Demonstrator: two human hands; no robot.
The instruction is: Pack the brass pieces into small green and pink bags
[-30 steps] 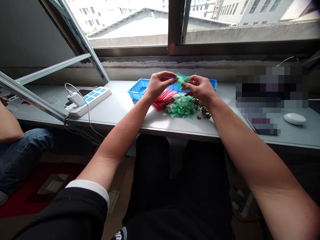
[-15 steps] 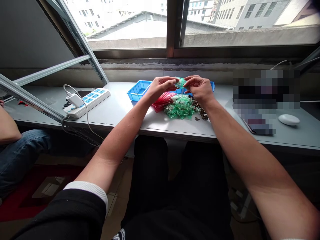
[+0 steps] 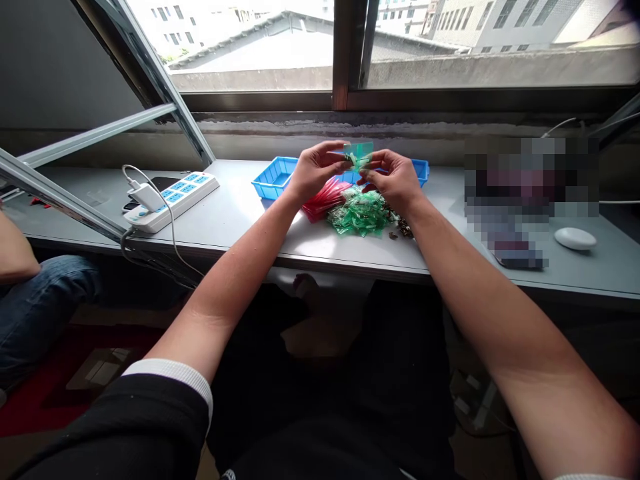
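Note:
Between my two hands, above the desk, is a small green plastic bag [image 3: 359,152]. My left hand [image 3: 320,168] pinches its left side with thumb and fingers. On its right side, my right hand [image 3: 393,175] grips the lower edge the same way. Whether anything is inside the bag I cannot make out. Below the hands lies a heap of green plastic bags [image 3: 361,215], with a red plastic bag bundle [image 3: 323,200] to its left. Small dark brown metal-looking pieces [image 3: 404,228] lie to the right, partly behind my right hand.
Behind my hands stand blue plastic trays [image 3: 273,179]. A white power strip [image 3: 173,203] with a plugged charger and cable is on the left. On the right are a white computer mouse [image 3: 575,239] and a blurred-out area. Another person's arm [image 3: 15,250] shows at far left.
The green bag is now spread flatter and held upright, where it was crumpled between the fingers. Both hands have shifted slightly, and my left leg has moved below the desk.

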